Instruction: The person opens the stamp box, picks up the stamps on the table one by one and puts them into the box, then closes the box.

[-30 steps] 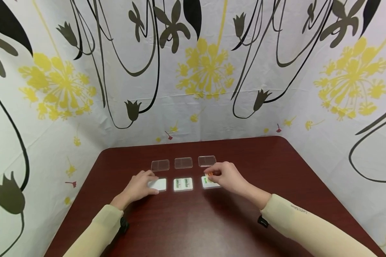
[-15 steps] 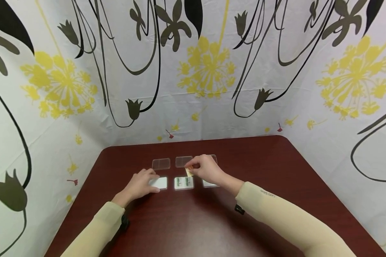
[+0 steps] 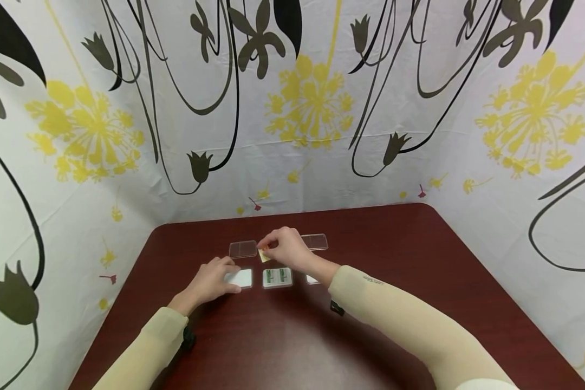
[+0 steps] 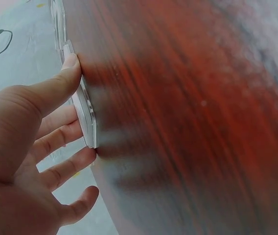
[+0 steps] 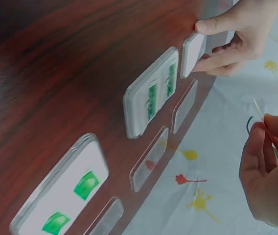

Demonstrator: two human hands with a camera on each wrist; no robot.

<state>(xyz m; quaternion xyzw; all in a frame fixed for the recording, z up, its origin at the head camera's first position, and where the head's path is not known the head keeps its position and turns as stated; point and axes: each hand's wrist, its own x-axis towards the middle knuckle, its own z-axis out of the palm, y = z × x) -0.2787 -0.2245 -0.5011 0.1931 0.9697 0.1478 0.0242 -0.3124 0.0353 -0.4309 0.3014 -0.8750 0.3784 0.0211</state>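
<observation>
My left hand (image 3: pixel 209 280) holds the leftmost flat clear case (image 3: pixel 240 278), which has a white inside. In the left wrist view, the thumb is on one edge of that case (image 4: pixel 86 117) and fingertips are on the opposite edge. My right hand (image 3: pixel 288 249) is raised above the back row, pinching a small pale yellow slip (image 3: pixel 264 256) with orange at its top. The right wrist view shows the slip (image 5: pixel 258 108) nearly edge-on between thumb and fingers. Between the hands lies a middle case (image 3: pixel 277 277) with two green-printed pieces.
A right case (image 3: pixel 312 280), partly behind my right wrist, shows two green pieces (image 5: pixel 87 185) in the right wrist view. Behind stand clear lids: left (image 3: pixel 242 249), right (image 3: pixel 316 241), and a middle lid (image 5: pixel 150 161). Patterned cloth (image 3: pixel 302 179) hangs behind the dark red table (image 3: pixel 370 233).
My right hand has lifted the slip from the right case and moved it leftward, past the middle case, to near the left lid. My left hand stays on the left case.
</observation>
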